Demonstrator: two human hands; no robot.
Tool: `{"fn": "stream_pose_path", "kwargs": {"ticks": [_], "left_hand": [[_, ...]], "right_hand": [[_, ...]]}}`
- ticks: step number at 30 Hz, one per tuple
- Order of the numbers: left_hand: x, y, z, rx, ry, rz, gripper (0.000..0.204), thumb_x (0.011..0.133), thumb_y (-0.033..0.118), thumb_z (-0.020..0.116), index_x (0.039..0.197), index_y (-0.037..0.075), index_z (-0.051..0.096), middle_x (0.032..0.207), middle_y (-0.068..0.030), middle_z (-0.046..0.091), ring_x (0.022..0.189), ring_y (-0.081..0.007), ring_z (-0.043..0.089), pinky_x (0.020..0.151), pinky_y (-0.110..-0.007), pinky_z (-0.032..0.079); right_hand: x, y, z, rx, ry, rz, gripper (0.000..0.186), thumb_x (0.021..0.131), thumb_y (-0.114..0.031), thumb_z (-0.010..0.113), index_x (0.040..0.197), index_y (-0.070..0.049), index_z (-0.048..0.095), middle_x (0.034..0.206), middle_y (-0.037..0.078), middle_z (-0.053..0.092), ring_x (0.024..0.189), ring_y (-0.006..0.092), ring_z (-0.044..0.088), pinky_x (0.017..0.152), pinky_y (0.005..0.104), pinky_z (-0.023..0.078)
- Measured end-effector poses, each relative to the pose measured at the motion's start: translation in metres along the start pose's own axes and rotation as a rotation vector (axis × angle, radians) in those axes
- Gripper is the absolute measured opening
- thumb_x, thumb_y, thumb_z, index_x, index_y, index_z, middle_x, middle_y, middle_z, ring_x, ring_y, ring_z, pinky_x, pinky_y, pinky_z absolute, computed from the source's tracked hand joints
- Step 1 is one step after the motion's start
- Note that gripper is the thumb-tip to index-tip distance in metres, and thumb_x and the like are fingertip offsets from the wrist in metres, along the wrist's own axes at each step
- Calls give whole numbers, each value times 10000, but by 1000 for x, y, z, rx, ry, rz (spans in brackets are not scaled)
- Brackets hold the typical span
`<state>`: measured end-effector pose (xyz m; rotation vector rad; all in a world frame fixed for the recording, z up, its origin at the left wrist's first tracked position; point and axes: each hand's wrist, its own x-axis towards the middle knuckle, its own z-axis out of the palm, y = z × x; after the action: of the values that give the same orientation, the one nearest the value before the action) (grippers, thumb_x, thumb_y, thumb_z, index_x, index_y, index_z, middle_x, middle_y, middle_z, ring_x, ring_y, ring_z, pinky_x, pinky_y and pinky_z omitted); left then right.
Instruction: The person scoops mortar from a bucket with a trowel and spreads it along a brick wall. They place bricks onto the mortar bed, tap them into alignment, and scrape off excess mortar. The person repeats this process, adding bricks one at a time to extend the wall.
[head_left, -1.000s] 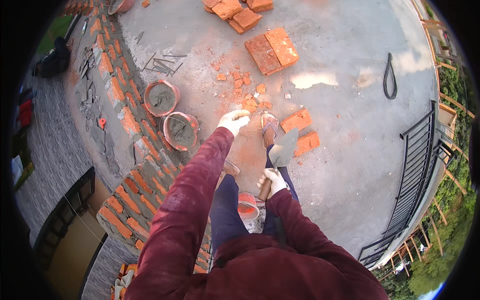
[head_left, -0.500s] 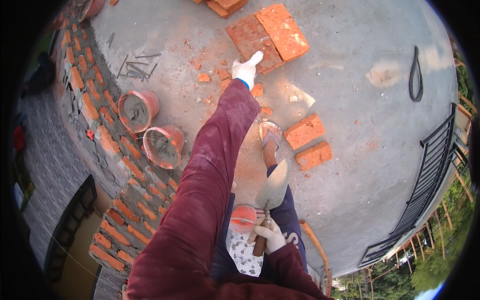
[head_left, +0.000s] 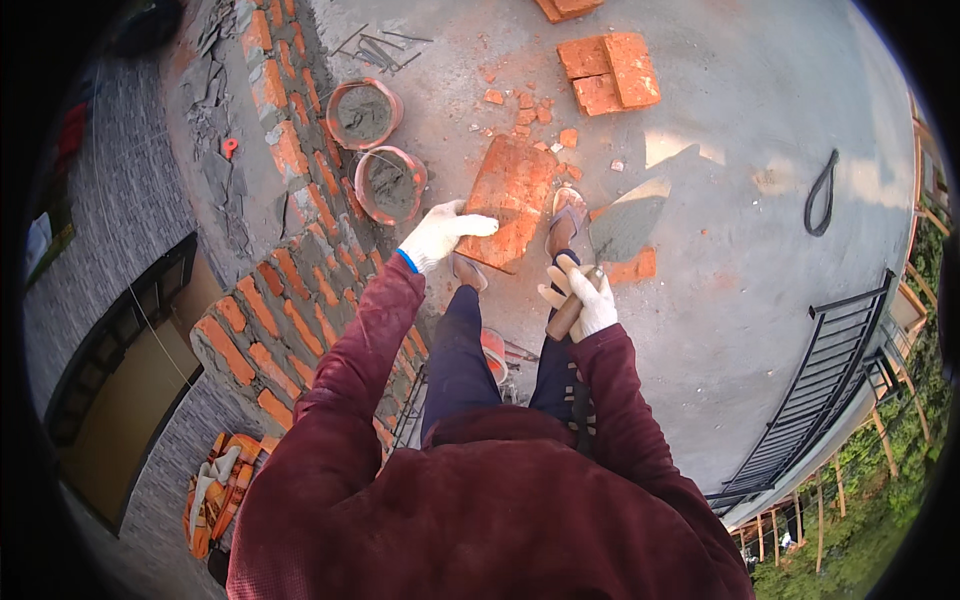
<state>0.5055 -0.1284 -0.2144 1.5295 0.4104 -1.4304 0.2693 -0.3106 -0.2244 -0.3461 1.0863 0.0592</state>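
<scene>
My left hand (head_left: 442, 234), in a white glove with a blue cuff, is closed on a red-orange brick (head_left: 510, 200), lifted in front of me over my feet. My gloved right hand (head_left: 588, 298) is closed round the wooden handle of a trowel (head_left: 624, 225); its broad, grey-stained blade points away from me, right of the held brick. Behind the blade a brick (head_left: 633, 264) lies on the floor, partly hidden. To the left of the held brick stand two reddish buckets of grey mortar (head_left: 364, 113) (head_left: 388, 187).
A low brick wall (head_left: 280, 300) with rough mortar runs along my left. Stacked bricks (head_left: 625, 70), broken pieces (head_left: 530, 108) and short metal rods (head_left: 380, 48) lie ahead on the concrete floor (head_left: 740, 200). A black loop (head_left: 822, 195) and a metal railing (head_left: 815, 390) are to the right.
My left hand reached out to the far brick stack and has come back nearer with a brick in it. The trowel in my right hand is now raised, its blade tilted rightward.
</scene>
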Motion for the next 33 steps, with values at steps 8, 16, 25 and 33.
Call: {"fn": "stream_pose_path", "kwargs": {"ticks": [8, 16, 25, 33], "left_hand": [[-248, -52, -9, -369, -310, 217, 811, 824, 211, 758, 1516, -45, 421, 1444, -126, 558, 1324, -209, 542, 1109, -349, 438], [-381, -52, 9, 53, 527, 593, 1160, 739, 410, 836, 1599, -28, 193, 1555, -268, 401, 1423, -313, 467, 1164, -405, 390], [-512, -109, -58, -125, 950, 822, 1245, 627, 408, 928, 1590, -20, 267, 1563, -250, 407, 1456, -353, 421, 1199, -418, 353], [-663, -225, -281, 620, 1472, 700, 1327, 526, 578, 957, 1602, 85, 356, 1292, -230, 587, 1262, -382, 588, 1095, -445, 475]], "right_hand": [[-113, -27, 133, -242, -423, 47, 274, 851, -8, 748, 1005, -145, 568, 950, -36, 534, 882, 104, 541, 781, 270, 451], [-202, 17, 264, -705, -634, -263, 328, 800, 1, 812, 991, -115, 572, 914, -10, 550, 832, 117, 574, 753, 285, 493], [-312, 139, 357, -893, -1104, -207, 314, 861, -70, 773, 1107, -36, 582, 991, 59, 638, 874, 166, 642, 759, 320, 544], [-322, 205, 371, -791, -961, -295, 438, 863, -146, 730, 1193, 62, 530, 1348, 295, 574, 1138, 392, 666, 891, 500, 627]]}}
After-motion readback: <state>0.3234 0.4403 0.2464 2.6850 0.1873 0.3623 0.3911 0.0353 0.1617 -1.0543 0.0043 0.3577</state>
